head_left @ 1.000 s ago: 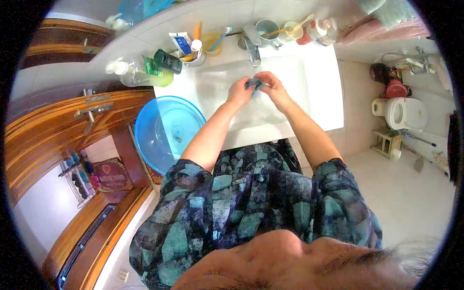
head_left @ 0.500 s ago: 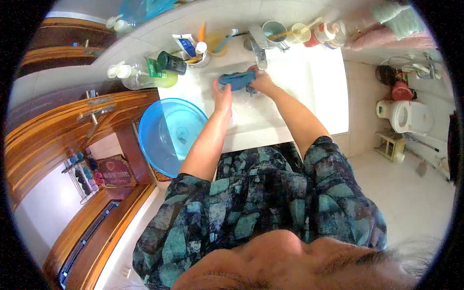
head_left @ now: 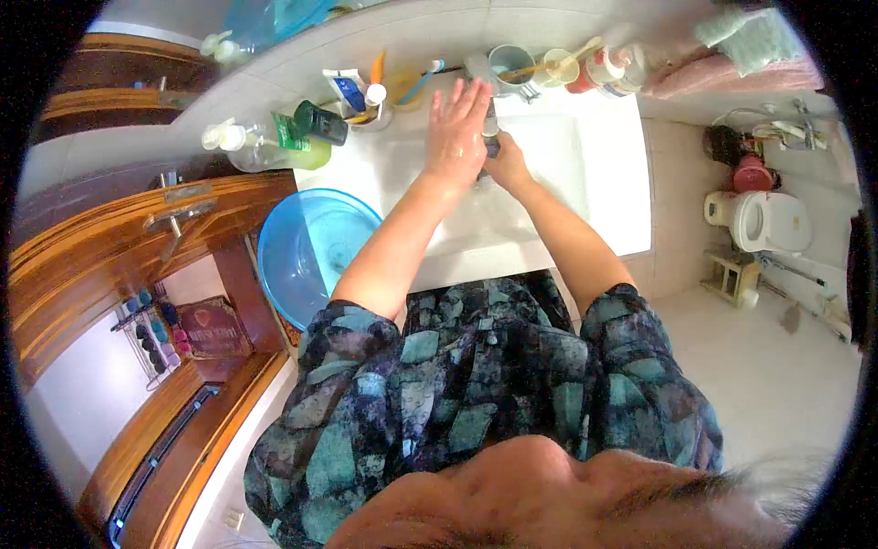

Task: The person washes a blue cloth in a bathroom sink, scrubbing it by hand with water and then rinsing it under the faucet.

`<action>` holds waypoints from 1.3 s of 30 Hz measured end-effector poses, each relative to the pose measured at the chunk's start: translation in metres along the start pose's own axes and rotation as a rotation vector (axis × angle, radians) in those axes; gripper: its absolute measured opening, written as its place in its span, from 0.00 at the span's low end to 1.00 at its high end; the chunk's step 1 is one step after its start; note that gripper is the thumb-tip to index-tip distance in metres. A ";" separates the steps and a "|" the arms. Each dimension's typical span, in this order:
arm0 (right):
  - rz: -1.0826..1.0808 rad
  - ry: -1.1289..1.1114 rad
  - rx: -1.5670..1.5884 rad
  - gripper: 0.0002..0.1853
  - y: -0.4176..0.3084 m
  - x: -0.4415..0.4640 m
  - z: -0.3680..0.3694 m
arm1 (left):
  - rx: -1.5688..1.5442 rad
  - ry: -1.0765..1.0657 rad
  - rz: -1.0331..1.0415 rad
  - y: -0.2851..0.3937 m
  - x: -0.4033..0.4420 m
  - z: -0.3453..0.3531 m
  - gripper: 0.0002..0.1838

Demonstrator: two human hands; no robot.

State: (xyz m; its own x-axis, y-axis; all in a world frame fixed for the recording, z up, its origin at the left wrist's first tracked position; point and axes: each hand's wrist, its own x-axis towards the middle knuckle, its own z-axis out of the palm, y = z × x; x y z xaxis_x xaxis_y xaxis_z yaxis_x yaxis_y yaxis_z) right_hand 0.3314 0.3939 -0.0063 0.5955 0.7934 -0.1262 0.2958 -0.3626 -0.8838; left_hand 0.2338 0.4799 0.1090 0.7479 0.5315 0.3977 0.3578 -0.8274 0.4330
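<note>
My left hand (head_left: 456, 135) is raised at the faucet, its fingers stretched out and nothing in its palm. It covers part of the faucet (head_left: 490, 119). Just right of it and lower, my right hand (head_left: 508, 162) is closed on a dark blue-grey cloth (head_left: 492, 146), of which only a small bunched part shows. Both hands are over the white sink (head_left: 558, 174). Whether the left hand touches the faucet handle is hard to see.
A blue basin (head_left: 291, 265) stands left of the sink. Pump bottles (head_left: 247, 146), a toothpaste tube (head_left: 346, 89), a grey cup (head_left: 510, 66) and a red-and-white bottle (head_left: 599, 71) line the back edge. The toilet (head_left: 759, 220) is at the right.
The cloth was bunched between both hands, then spread out; now it is in the right hand alone. My left hand has let go and moved up to the faucet with open fingers.
</note>
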 end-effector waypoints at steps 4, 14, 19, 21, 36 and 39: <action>-0.002 0.083 0.221 0.25 -0.047 -0.039 -0.048 | -0.337 0.177 -0.133 0.003 -0.007 -0.013 0.30; -0.132 0.301 -0.076 0.25 -0.075 0.027 -0.020 | -1.384 -0.048 -0.930 -0.034 -0.023 0.045 0.22; -0.032 0.269 -0.341 0.25 -0.085 0.045 0.009 | -1.453 -0.139 -1.210 -0.057 -0.020 0.054 0.24; -0.137 0.240 -0.314 0.22 -0.076 0.034 0.013 | -1.439 -0.114 -1.265 -0.064 -0.038 0.067 0.24; 0.143 -0.157 -0.506 0.21 0.095 0.017 0.028 | -0.892 0.102 -1.095 -0.087 -0.097 0.119 0.18; 0.172 0.129 -0.409 0.22 0.167 0.031 0.064 | -0.846 -0.028 -1.409 -0.080 -0.123 0.136 0.26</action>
State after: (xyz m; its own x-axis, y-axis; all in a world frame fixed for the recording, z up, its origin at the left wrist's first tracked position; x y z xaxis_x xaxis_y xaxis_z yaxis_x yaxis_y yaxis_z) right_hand 0.3514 0.3892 -0.1863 0.7422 0.6469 -0.1754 0.4393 -0.6671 -0.6016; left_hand 0.1894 0.4560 -0.0850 0.1301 0.7230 -0.6785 0.3422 0.6095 0.7151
